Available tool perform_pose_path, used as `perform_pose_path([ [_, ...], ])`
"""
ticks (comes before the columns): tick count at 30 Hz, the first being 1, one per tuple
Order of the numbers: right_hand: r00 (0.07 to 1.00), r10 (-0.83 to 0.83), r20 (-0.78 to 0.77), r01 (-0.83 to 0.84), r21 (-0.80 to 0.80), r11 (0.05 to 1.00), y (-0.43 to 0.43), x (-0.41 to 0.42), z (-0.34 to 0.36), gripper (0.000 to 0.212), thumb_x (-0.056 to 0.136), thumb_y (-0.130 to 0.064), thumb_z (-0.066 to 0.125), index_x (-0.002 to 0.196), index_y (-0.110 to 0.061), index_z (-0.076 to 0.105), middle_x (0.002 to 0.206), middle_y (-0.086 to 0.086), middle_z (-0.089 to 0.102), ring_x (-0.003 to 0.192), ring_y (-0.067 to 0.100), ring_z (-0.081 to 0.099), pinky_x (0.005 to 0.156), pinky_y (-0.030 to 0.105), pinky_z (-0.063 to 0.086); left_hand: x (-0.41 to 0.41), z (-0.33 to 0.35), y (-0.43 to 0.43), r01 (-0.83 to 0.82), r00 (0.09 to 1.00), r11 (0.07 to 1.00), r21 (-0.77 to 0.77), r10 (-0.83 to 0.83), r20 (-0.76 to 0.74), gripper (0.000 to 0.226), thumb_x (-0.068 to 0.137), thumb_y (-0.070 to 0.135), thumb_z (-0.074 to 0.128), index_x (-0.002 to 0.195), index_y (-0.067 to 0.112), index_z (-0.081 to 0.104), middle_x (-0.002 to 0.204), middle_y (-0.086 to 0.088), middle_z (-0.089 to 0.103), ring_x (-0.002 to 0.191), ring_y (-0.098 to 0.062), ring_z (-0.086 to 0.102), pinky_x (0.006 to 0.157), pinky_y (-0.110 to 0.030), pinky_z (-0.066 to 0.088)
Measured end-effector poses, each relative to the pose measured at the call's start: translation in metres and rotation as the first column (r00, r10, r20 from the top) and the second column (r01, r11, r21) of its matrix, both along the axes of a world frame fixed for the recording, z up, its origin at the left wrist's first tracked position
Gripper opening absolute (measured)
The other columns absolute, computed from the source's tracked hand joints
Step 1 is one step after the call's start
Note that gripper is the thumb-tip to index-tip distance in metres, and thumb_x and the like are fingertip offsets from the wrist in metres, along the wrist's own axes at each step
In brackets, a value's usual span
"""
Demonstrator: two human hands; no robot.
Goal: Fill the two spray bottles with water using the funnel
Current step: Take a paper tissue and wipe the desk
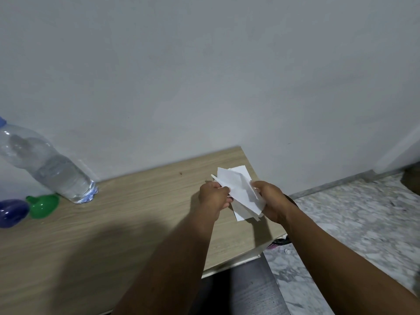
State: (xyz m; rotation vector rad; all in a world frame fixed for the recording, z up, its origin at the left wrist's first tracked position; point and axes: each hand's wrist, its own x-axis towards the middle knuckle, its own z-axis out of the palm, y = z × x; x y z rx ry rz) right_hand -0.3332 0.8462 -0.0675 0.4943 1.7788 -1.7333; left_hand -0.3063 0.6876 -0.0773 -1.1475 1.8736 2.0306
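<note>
Over the right end of the bench (136, 223), you hold a crumpled white paper (238, 189) between both hands. Your left hand (214, 196) has its fingers (224, 190) curled round the paper's left edge, and your right hand (271, 201) pinches the right side. Well apart, at the bench's far left, the green funnel (43, 205) lies on its side just beside the clear water bottle (47, 164). A blue object (12, 212), perhaps a spray bottle, is cut off by the frame edge.
</note>
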Motion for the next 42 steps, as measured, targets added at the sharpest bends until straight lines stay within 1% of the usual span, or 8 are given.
perform_pose_path([
  [3, 0.909, 0.123, -0.398, 0.090, 0.475, 0.876, 0.003, 0.001, -0.017, 0.038, 0.093, -0.040, 0.058, 0.124, -0.021, 0.047, 0.127, 0.007, 0.056, 0.107, 0.024, 0.054, 0.093, 0.045, 0.049, -0.002, 0.000, -0.002, -0.058, 0.998, 0.998, -0.034, 0.058, -0.013, 0.029, 0.088, 0.006, 0.070, 0.115, 0.009, 0.060, 0.089, -0.014, 0.072, 0.059, -0.018, 0.068, 0.062, -0.031, 0.062],
  [5, 0.668, 0.358, -0.653, 0.240, 0.643, 0.727, 0.007, 0.009, -0.021, 0.042, 0.089, -0.043, 0.061, 0.124, -0.024, 0.050, 0.126, 0.001, 0.054, 0.115, 0.022, 0.048, 0.093, 0.042, 0.045, -0.004, -0.001, -0.004, -0.084, 0.996, 0.996, -0.039, 0.083, -0.016, 0.031, 0.088, 0.006, 0.071, 0.117, 0.009, 0.060, 0.093, -0.015, 0.072, 0.059, -0.018, 0.068, 0.059, -0.029, 0.062],
  [9, 0.335, 0.733, -0.591, 0.256, 0.806, 0.533, 0.009, 0.018, -0.031, 0.045, 0.078, -0.062, 0.064, 0.109, -0.030, 0.067, 0.128, -0.001, 0.054, 0.120, 0.024, 0.046, 0.088, 0.040, 0.041, -0.005, -0.002, -0.005, -0.117, 0.993, 0.993, -0.008, 0.117, -0.027, 0.039, 0.087, 0.003, 0.071, 0.123, 0.008, 0.057, 0.106, -0.017, 0.070, 0.071, -0.022, 0.072, 0.059, -0.029, 0.061],
  [13, 0.378, 0.778, -0.501, 0.205, 0.865, 0.458, -0.001, 0.024, -0.043, 0.049, 0.069, -0.075, 0.065, 0.093, -0.033, 0.074, 0.133, -0.001, 0.055, 0.129, 0.027, 0.043, 0.093, 0.042, 0.033, -0.004, -0.004, -0.004, -0.131, 0.991, 0.990, 0.046, 0.133, -0.032, 0.042, 0.087, -0.003, 0.070, 0.124, 0.010, 0.054, 0.110, -0.020, 0.068, 0.074, -0.025, 0.074, 0.070, -0.036, 0.064],
  [21, 0.314, 0.769, -0.556, 0.255, 0.830, 0.496, 0.001, 0.023, -0.052, 0.011, 0.077, -0.029, 0.077, 0.088, -0.026, 0.076, 0.116, -0.004, 0.067, 0.120, 0.025, 0.052, 0.087, 0.041, 0.038, 0.000, -0.002, -0.009, -0.032, 0.997, 0.981, -0.191, 0.018, -0.074, 0.060, 0.086, 0.004, 0.066, 0.135, 0.025, 0.038, 0.105, -0.013, 0.069, 0.070, -0.021, 0.075, 0.059, -0.030, 0.061],
  [24, 0.333, 0.763, -0.554, 0.214, 0.832, 0.511, 0.002, 0.021, -0.047, 0.008, 0.081, -0.030, 0.075, 0.089, -0.026, 0.077, 0.099, -0.008, 0.071, 0.105, 0.023, 0.060, 0.080, 0.037, 0.039, 0.009, 0.004, -0.015, 0.137, 0.967, 0.857, -0.496, -0.224, -0.121, 0.079, 0.088, 0.004, 0.054, 0.150, 0.041, 0.022, 0.086, 0.001, 0.062, 0.080, -0.015, 0.064, 0.066, -0.026, 0.051],
  [32, 0.407, 0.679, -0.611, 0.015, 0.748, 0.663, -0.011, 0.016, -0.025, 0.021, 0.090, -0.043, 0.063, 0.089, -0.025, 0.074, 0.086, -0.006, 0.073, 0.084, 0.020, 0.060, 0.071, 0.034, 0.047, 0.017, 0.011, -0.042, 0.349, 0.816, 0.365, -0.863, -0.571, 0.089, 0.022, 0.086, 0.023, 0.059, 0.104, 0.029, 0.071, 0.109, 0.004, 0.062, 0.105, -0.020, 0.060, 0.084, -0.038, 0.053],
  [42, 0.595, 0.422, -0.684, -0.003, 0.523, 0.852, -0.026, -0.002, 0.029, 0.016, 0.093, -0.032, 0.064, 0.090, -0.022, 0.076, 0.087, -0.012, 0.071, 0.082, 0.008, 0.063, 0.069, 0.025, 0.047, 0.020, 0.039, -0.078, 0.134, 0.834, 0.312, -0.940, -0.549, -0.064, 0.014, 0.088, 0.024, 0.062, 0.100, 0.023, 0.070, 0.123, 0.003, 0.052, 0.126, -0.018, 0.041, 0.089, -0.034, 0.049],
])
